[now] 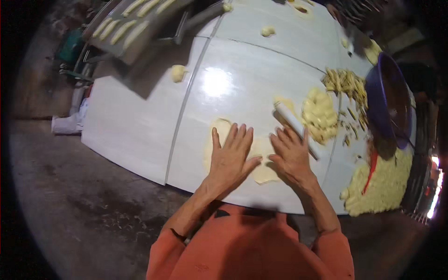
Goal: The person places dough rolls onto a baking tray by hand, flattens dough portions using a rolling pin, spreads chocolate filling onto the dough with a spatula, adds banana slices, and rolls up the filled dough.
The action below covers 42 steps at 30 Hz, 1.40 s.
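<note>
My left hand (231, 158) lies palm down with its fingers spread over a thin, flattened sheet of pale dough (265, 174). Beside it, my right hand (290, 156) is also spread, over the sheet's right side. Dough shows between the two hands and past my left fingertips. A white rolling pin (295, 125) slants along the right hand's outer side, close to its fingers; whether they touch cannot be made out. Just right of the pin sits a dimpled, glossy slab of yellow dough (319, 112), and a small flat piece (283, 101) lies by the pin's far end.
Sliced yellowish strips (346, 85) are heaped beside a purple basin (389, 100) at the right. Below them spreads a large dough mass (380, 186) with a slim red object (371, 170). Dough lumps (178, 73) dot the white table (133, 114). A tray (109, 49) of dough strips stands far left.
</note>
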Each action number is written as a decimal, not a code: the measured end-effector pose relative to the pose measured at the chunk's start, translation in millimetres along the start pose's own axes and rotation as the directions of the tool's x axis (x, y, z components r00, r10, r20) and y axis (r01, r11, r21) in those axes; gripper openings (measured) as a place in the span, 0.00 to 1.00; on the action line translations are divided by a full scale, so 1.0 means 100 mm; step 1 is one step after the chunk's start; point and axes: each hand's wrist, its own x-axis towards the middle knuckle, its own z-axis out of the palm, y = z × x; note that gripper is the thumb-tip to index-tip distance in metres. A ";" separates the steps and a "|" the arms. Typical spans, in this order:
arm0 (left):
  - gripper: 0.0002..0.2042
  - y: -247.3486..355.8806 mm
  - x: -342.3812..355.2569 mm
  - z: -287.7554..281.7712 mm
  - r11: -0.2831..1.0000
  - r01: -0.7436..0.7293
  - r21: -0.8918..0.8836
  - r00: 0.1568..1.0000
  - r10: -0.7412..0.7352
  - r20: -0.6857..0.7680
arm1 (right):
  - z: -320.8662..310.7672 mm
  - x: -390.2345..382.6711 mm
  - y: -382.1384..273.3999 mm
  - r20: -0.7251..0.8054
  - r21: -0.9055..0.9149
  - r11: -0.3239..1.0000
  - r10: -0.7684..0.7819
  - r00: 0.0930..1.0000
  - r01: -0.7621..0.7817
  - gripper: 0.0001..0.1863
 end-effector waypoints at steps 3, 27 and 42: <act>0.25 -0.52 0.38 -0.41 0.967 0.175 -0.184 0.886 -0.236 -0.399 | -0.04 0.02 -0.03 -0.279 0.138 0.990 0.057 0.959 -0.018 0.21; 0.21 1.62 -0.37 0.48 0.235 0.499 -0.834 0.866 -0.124 0.484 | -0.09 -1.57 0.30 0.240 0.961 -0.042 0.612 0.753 -0.272 0.16; 0.17 1.90 -0.65 0.78 0.964 -0.188 -0.187 0.927 0.111 -0.358 | 0.05 -1.36 0.55 -0.100 0.693 0.717 0.198 0.975 -0.074 0.13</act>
